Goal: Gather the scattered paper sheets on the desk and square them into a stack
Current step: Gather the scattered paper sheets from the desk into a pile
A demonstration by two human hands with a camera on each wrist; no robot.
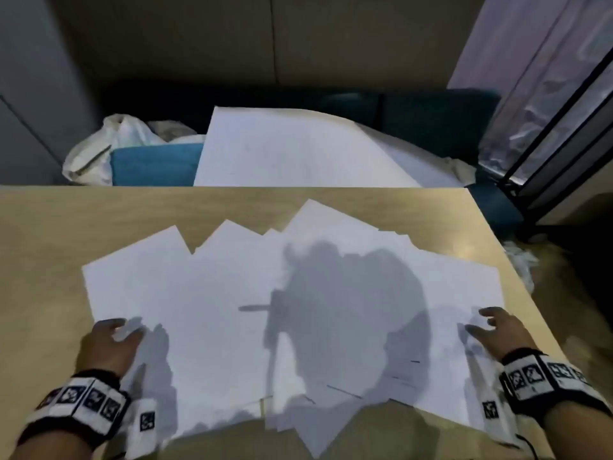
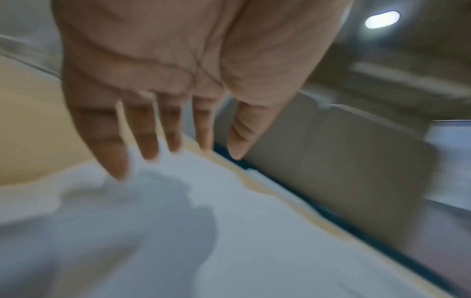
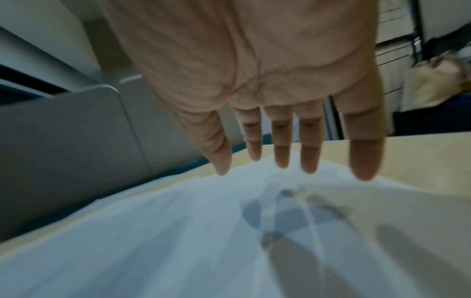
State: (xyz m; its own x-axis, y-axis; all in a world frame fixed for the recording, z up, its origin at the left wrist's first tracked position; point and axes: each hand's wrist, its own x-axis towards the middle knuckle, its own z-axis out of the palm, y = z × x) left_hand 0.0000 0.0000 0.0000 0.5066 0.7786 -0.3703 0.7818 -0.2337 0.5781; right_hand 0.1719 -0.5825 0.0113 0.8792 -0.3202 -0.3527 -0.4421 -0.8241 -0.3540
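Observation:
Several white paper sheets (image 1: pixel 232 310) lie fanned and overlapping across the wooden desk (image 1: pixel 49 227). My left hand (image 1: pixel 112 340) is at the left edge of the spread, fingers straight and spread, tips at the paper (image 2: pixel 178 201). My right hand (image 1: pixel 494 330) is at the right edge, fingers also straight and apart just above the sheets (image 3: pixel 178 231). Neither hand holds anything. Both wrist views are blurred.
Beyond the desk's far edge a large white board (image 1: pixel 298 151) leans on a blue seat (image 1: pixel 152 164), with a white plastic bag (image 1: pixel 102 147) to its left. A black-framed rack (image 1: pixel 547 127) stands at the far right. The desk's right edge (image 1: pixel 517 293) is close to my right hand.

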